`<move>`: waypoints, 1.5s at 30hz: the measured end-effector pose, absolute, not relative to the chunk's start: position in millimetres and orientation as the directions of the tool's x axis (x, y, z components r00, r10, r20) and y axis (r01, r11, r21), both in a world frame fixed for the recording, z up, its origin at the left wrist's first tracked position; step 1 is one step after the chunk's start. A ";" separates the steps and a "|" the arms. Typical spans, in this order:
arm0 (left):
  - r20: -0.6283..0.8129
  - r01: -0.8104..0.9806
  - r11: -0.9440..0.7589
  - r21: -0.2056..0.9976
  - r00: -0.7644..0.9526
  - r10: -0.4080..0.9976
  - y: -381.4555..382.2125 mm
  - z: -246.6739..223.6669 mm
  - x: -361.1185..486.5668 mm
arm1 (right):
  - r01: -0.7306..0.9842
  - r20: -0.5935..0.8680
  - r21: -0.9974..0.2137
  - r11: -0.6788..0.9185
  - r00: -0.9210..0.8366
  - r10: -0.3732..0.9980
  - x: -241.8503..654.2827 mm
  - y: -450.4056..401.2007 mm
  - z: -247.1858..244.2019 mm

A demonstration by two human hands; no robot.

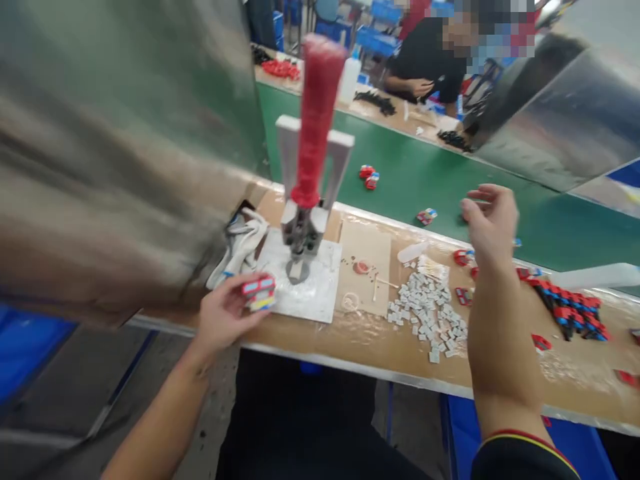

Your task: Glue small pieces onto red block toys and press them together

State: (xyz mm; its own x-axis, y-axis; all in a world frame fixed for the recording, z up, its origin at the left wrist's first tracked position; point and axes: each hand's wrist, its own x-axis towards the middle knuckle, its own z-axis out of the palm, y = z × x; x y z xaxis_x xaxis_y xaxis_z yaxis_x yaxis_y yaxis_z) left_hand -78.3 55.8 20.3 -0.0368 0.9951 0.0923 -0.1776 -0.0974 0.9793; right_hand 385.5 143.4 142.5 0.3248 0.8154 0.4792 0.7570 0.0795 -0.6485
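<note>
My left hand [223, 313] grips a small red toy car [259, 288] with light blue windows and a yellow patch, just left of the white base plate [310, 307] of a hand press. The press has a long red handle [320, 113] standing upright. Out over the green belt, my right hand [493, 217] is loosely curled, thumb and fingers slightly apart, with nothing visibly held. Part of a small reddish piece shows close to its thumb. Several red and blue toy pieces, one a toy car [427, 216], lie on the belt to its left.
Small grey blocks [425, 300] are heaped on the bench beside cotton swabs [433, 268]. Red, blue and black parts [570, 303] lie in rows at right. A large metal panel [125, 147] stands close on the left. Across the belt sits another person [425, 60].
</note>
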 end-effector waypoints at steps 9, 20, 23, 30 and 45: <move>0.567 0.094 -0.625 0.775 0.334 0.753 132.8 9.0 -71.6 | 0.461 0.160 -0.865 0.197 -0.118 0.980 173.5 48.1 58.1; 0.586 0.094 -0.676 0.731 0.421 0.692 154.3 0.0 -52.1 | 0.251 0.174 -0.944 0.215 -0.178 0.969 153.2 113.9 34.5; 0.559 0.067 -0.633 0.771 0.406 0.723 155.4 -5.6 -50.6 | 0.217 0.154 -0.958 0.186 -0.157 0.975 153.7 116.4 24.5; 0.524 0.011 -0.572 0.820 0.387 0.759 153.1 -7.9 -54.0 | 0.167 0.136 -0.972 0.163 -0.163 0.977 154.9 116.2 19.1; 0.573 -0.109 -0.576 0.810 0.355 0.739 154.9 -38.4 -44.1 | 0.423 0.323 -0.836 0.350 -0.137 0.937 186.6 107.4 36.7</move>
